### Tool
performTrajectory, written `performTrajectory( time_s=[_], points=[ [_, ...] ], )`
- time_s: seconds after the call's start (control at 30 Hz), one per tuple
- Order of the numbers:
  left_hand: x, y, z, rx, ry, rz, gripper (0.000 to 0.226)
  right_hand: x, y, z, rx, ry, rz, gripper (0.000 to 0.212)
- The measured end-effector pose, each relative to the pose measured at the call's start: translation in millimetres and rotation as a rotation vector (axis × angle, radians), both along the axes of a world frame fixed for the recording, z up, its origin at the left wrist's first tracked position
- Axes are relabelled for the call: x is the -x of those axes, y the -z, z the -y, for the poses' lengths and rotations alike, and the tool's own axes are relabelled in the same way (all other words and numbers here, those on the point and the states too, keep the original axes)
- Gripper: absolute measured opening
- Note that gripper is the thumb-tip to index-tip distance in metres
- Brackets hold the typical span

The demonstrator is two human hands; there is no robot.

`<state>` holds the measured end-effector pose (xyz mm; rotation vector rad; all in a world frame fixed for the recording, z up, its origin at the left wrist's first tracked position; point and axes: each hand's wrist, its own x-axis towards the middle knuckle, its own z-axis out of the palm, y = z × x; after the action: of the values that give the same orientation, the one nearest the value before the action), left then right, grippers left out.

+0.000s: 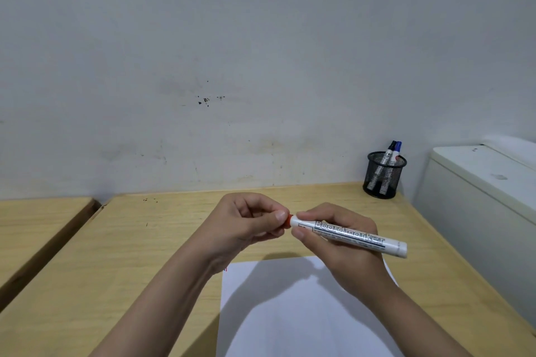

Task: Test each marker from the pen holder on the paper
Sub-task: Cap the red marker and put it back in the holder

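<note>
My right hand [345, 246] grips the white barrel of a board marker [351, 236], held level above the table. Its red cap [287, 221] is pinched in the fingers of my left hand [249, 223], still on the marker's end. A white sheet of paper [290, 313] lies on the wooden table below both hands, with a small red mark at its upper left edge. A black mesh pen holder [383, 175] stands at the back right and holds a black-capped marker [389, 151] and a blue-capped marker [396, 149].
The light wooden table [145, 255] ends at a grey wall. A second wooden surface [34, 226] lies to the left across a gap. A white appliance-like box [478, 197] stands against the table's right side.
</note>
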<state>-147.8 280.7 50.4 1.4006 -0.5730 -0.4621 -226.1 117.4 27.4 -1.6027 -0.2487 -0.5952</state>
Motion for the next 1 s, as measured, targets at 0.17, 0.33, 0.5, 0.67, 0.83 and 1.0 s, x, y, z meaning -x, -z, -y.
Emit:
performTrajectory(
  time_s=[0.17,0.33,0.5,0.67,0.83,1.0],
  points=[
    [1.0,-5.1,7.1,-0.035,-0.058,0.052,0.025,-5.7,0.5,4.6,-0.137,-0.035,-0.08,0.021],
    [-16.4,-5.9,21.6,-0.014,-0.276,0.091,0.006,-15.1,11.8,12.2,-0.226,-0.173,-0.396,0.037],
    [-33.0,-5.6,39.8,-0.086,-0.329,0.132,0.013,-13.0,-4.6,44.9,0.208,0.209,-0.123,0.015],
    [-37.9,-10.2,80.9,-0.103,-0.243,0.161,0.013,-27.7,-7.4,73.8,0.425,0.345,-0.073,0.025],
    [-49.2,-9.8,128.6,-0.095,-0.176,0.147,0.026,-41.7,3.0,104.7,0.319,0.353,-0.083,0.039],
    [-83.1,3.7,186.9,-0.185,-0.255,0.217,0.034,-72.5,-23.6,177.0,0.153,0.575,0.003,0.055]
  ],
)
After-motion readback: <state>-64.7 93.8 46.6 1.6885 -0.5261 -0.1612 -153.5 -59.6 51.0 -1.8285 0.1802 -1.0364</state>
